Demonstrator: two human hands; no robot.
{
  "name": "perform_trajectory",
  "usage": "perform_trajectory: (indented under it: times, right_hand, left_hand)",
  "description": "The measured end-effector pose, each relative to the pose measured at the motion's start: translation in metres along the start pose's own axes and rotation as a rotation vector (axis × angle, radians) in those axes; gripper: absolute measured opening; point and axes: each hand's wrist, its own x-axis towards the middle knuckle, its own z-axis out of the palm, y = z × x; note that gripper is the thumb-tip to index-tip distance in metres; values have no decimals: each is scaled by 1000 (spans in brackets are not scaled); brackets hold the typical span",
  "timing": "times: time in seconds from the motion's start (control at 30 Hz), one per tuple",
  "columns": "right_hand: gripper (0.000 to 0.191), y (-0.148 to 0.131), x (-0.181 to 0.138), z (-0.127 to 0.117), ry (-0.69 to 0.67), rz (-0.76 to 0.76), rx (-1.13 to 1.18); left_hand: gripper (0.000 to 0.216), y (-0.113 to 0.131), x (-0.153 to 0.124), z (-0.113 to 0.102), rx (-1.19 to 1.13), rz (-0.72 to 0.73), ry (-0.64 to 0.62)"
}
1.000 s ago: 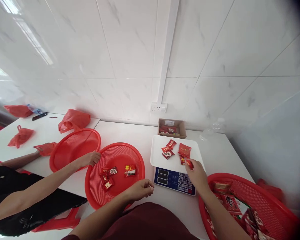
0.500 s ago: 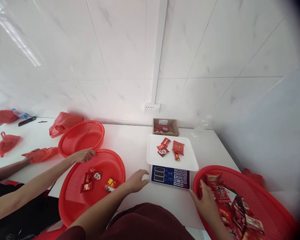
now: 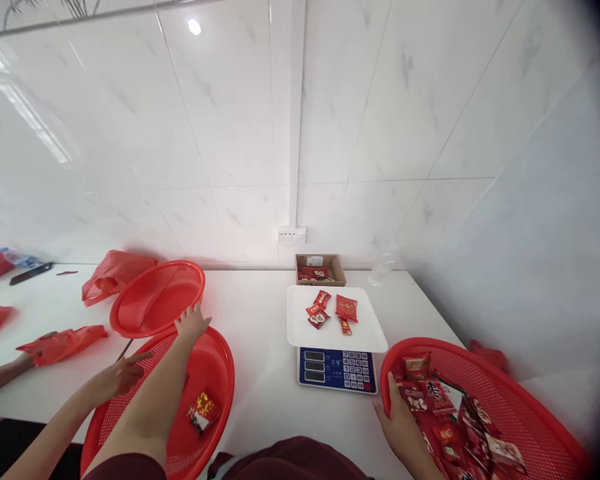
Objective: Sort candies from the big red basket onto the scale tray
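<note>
My left hand (image 3: 192, 325) is stretched over the near-left red basket (image 3: 225, 393), at its far rim, with the fingers spread and nothing in them. Inside that basket lies a yellow-and-red snack packet (image 3: 203, 412); my forearm hides part of the inside. My right hand (image 3: 403, 427) grips the left rim of the right red basket (image 3: 525, 393), with the thumb outside. Small red snack packets (image 3: 450, 433) are heaped in it. Between the baskets stands a blue digital scale (image 3: 336, 369), its white tray (image 3: 300, 333) bearing several red packets (image 3: 347, 308).
A co-worker's hand (image 3: 123, 377) reaches over the near-left basket; another hand (image 3: 43, 350) is at a red plastic bag (image 3: 73, 343). Behind are another red basket (image 3: 200, 287), a cardboard box (image 3: 338, 270) of packets and a clear bottle (image 3: 381, 269) near the wall.
My left hand has moved left from beside the scale to the far rim of the near-left basket. The co-worker's hand has drawn back from that rim. My right hand stays at the right basket.
</note>
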Motion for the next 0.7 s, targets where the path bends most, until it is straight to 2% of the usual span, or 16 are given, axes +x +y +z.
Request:
perform_trajectory:
  times: [0.13,0.27,0.37,0.47,0.53,0.7]
  right_hand:
    - [81,0,1,0,15,24,16]
    - [84,-1,0,-2,3,20,13]
    - [80,-3,0,-2,8,27,34]
    - [79,-4,0,-2,1,55,41]
    - [79,-5,0,-2,-9,67,40]
    - [84,-11,-3,-7,-26,42,37]
  left_hand:
    - [71,8,7,1,3,5,50]
    - [73,5,11,-5,12,-114,-11]
    - [66,1,12,-12,-39,-100,-26]
    - [54,6,9,-20,-59,-13,-58]
    - [46,15,3,-23,-70,98,-91]
    - [26,42,-33,-22,-83,375,-213]
